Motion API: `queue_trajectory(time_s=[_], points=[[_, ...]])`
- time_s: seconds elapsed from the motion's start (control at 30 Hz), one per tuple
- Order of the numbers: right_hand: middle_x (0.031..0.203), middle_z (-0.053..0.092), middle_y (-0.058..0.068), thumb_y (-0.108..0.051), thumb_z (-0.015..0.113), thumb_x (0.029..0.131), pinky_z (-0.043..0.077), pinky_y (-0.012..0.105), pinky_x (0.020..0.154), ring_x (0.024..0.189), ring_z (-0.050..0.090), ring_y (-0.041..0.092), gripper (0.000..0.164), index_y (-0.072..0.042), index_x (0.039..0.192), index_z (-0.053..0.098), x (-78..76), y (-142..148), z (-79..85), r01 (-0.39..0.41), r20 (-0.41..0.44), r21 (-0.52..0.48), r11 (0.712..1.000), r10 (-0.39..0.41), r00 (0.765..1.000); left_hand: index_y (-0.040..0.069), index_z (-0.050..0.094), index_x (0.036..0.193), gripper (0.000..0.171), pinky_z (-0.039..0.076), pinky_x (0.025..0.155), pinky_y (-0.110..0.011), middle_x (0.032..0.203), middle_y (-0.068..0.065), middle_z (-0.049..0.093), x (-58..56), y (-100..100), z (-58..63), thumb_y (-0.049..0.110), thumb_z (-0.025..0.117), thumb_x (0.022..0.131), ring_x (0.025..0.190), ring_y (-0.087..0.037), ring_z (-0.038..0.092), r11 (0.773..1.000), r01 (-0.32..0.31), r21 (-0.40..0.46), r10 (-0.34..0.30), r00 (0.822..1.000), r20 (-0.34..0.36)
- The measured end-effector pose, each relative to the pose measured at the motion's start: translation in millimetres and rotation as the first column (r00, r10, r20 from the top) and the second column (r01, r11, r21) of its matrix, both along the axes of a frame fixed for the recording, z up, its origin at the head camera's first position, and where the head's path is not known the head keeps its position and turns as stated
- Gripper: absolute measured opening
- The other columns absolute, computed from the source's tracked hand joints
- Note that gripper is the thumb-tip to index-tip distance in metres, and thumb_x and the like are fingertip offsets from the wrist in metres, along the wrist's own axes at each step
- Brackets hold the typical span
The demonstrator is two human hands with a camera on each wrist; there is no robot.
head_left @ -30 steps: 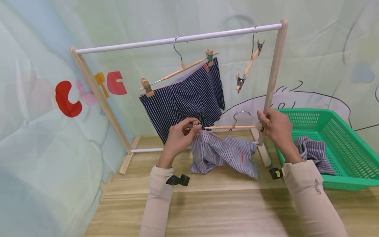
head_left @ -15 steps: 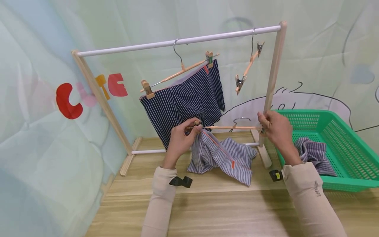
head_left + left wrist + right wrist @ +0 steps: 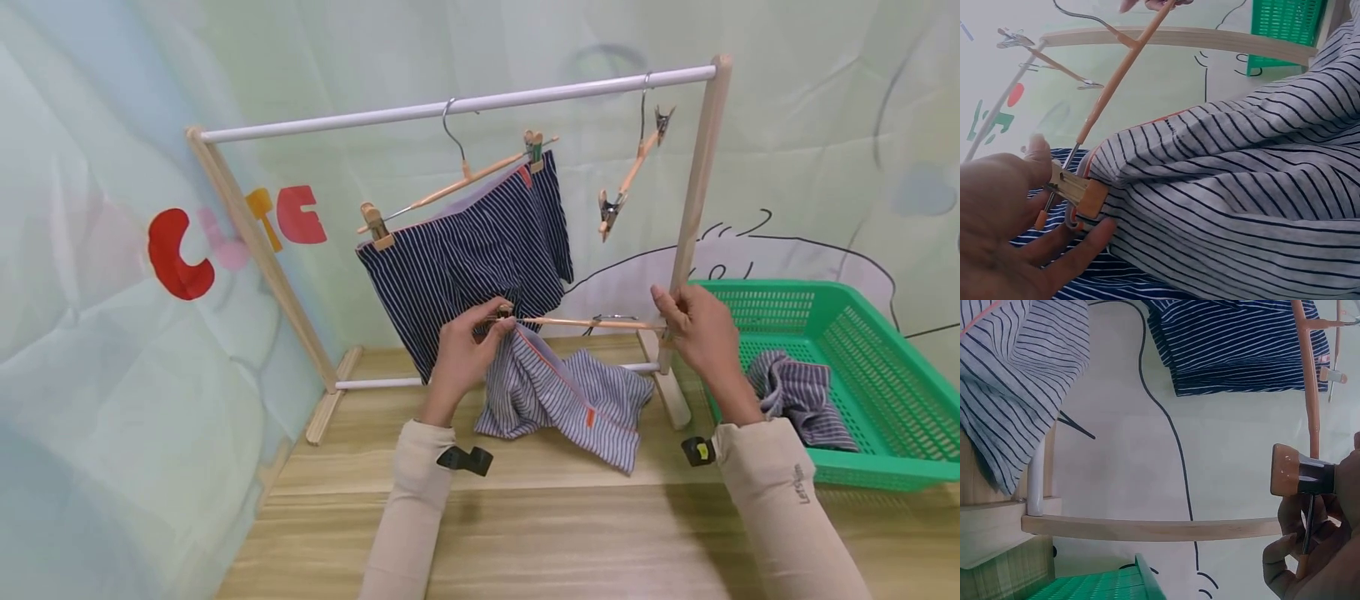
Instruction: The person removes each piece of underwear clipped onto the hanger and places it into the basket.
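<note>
My left hand point(image 3: 468, 348) pinches the clip point(image 3: 1082, 187) at the left end of a peach-coloured clip hanger point(image 3: 577, 322). That clip bites the waistband corner of grey striped shorts point(image 3: 562, 400). The rest of the shorts droops onto the table. My right hand point(image 3: 701, 333) grips the hanger's other end, its fingers curled round the end by a second clip point(image 3: 1302, 472). No cloth sits in that second clip. The hanger's hook point(image 3: 617, 317) leans back, away from me. Behind my left hand, navy striped shorts point(image 3: 465, 258) hang from another clip hanger point(image 3: 468, 175).
A wooden rack with a white top rail point(image 3: 337, 118) stands behind the hands. A bare clip hanger point(image 3: 633, 171) hangs near its right post point(image 3: 701, 175). To the right, a green basket point(image 3: 885, 473) holds another striped garment point(image 3: 798, 396). The wooden table point(image 3: 525, 533) extends in front.
The loose side of the grey shorts has swung left and sagged lower. The held hanger's hook has tipped down. Both hands keep their hold, the left shifting slightly right.
</note>
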State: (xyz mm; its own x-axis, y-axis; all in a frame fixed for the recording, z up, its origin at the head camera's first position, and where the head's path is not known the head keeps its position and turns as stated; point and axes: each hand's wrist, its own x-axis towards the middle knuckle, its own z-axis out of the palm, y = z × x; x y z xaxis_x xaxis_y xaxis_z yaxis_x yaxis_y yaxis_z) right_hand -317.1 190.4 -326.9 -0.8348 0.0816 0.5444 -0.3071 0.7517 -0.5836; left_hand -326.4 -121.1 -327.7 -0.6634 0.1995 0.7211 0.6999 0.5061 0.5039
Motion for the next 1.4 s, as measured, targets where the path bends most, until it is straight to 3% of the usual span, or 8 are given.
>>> queue_trajectory(time_s=[0.13,0.3,0.63,0.8,0.97,1.03,1.3,1.4], points=[[0.08,0.06,0.021,-0.05,0.044,0.095,0.047,0.043,0.053,0.068,0.057,0.031,0.057,0.003,0.087,0.06,-0.1,-0.1,-4.2,-0.021,0.041,-0.046,0.999,0.022,0.999,0.004,0.066,0.114,0.029,0.054,0.059,-0.037,0.103,-0.011,0.069,-2.2,1.6,-2.0,0.019,0.064,0.089,0.082,-0.012,0.062,1.0,-0.013,-0.001,0.013,0.999,-0.052],[0.089,0.061,0.022,-0.048,0.044,0.096,0.05,0.051,0.063,0.077,0.057,0.033,0.057,0.006,0.1,0.061,-0.6,1.6,-7.0,-0.086,0.079,-0.06,0.994,0.091,0.993,0.001,0.065,0.116,0.031,0.057,0.069,-0.037,0.106,-0.013,0.069,-1.4,0.1,-2.4,0.017,0.063,0.089,0.088,-0.015,0.064,0.999,-0.047,0.002,0.047,0.996,-0.073],[0.098,0.057,0.022,-0.041,0.035,0.101,0.044,0.055,0.072,0.087,0.052,0.034,0.052,0.005,0.109,0.059,10.1,11.9,-7.6,-0.219,0.121,-0.018,0.976,0.22,0.968,0.005,0.064,0.118,0.032,0.057,0.071,-0.038,0.106,-0.012,0.069,-5.1,-4.6,-11.4,0.02,0.063,0.09,0.089,-0.014,0.065,0.997,-0.07,0.028,0.069,0.997,0.04],[0.102,0.056,0.021,-0.038,0.038,0.101,0.044,0.056,0.074,0.092,0.052,0.034,0.047,0.002,0.114,0.058,16.7,13.7,-7.0,-0.24,0.117,-0.036,0.97,0.243,0.963,0.008,0.066,0.115,0.029,0.055,0.063,-0.04,0.099,-0.009,0.071,-6.9,-6.3,-14.7,0.023,0.062,0.09,0.08,-0.012,0.064,0.998,-0.053,0.031,0.051,0.998,0.046],[0.106,0.054,0.022,-0.035,0.042,0.1,0.043,0.061,0.082,0.1,0.051,0.036,0.045,0.004,0.116,0.056,14.9,12.3,-6.8,-0.272,0.103,-0.056,0.961,0.276,0.956,0.008,0.067,0.115,0.03,0.055,0.071,-0.042,0.103,-0.007,0.07,-8.0,-8.4,-15.1,0.024,0.063,0.089,0.085,-0.012,0.063,0.997,-0.063,0.039,0.062,0.998,0.025],[0.106,0.053,0.022,-0.034,0.043,0.1,0.044,0.06,0.083,0.099,0.05,0.036,0.044,0.005,0.116,0.055,13.3,11.4,-7.5,-0.278,0.096,-0.06,0.959,0.282,0.954,0.006,0.067,0.115,0.031,0.054,0.077,-0.042,0.106,-0.008,0.07,-8.4,-9.4,-14.7,0.023,0.064,0.089,0.09,-0.014,0.063,0.998,-0.049,0.046,0.048,0.999,0.015],[0.106,0.052,0.024,-0.032,0.041,0.101,0.043,0.059,0.079,0.097,0.049,0.036,0.042,0.006,0.114,0.055,10.9,9.6,-9.8,-0.246,0.07,-0.075,0.966,0.251,0.965,0.002,0.065,0.114,0.028,0.055,0.077,-0.042,0.107,-0.011,0.067,-10.2,-9.9,-13.7,0.015,0.063,0.09,0.095,-0.017,0.062,0.996,0.061,0.063,-0.063,0.998,0.03],[0.106,0.052,0.024,-0.032,0.041,0.101,0.043,0.057,0.076,0.095,0.05,0.037,0.043,0.006,0.113,0.055,11.5,9.6,-9.2,-0.225,0.065,-0.084,0.971,0.231,0.971,0.0,0.064,0.113,0.025,0.054,0.077,-0.044,0.105,-0.014,0.067,-4.5,-5.9,-7.0,0.012,0.061,0.091,0.096,-0.019,0.061,0.99,0.103,0.092,-0.108,0.992,0.058]])
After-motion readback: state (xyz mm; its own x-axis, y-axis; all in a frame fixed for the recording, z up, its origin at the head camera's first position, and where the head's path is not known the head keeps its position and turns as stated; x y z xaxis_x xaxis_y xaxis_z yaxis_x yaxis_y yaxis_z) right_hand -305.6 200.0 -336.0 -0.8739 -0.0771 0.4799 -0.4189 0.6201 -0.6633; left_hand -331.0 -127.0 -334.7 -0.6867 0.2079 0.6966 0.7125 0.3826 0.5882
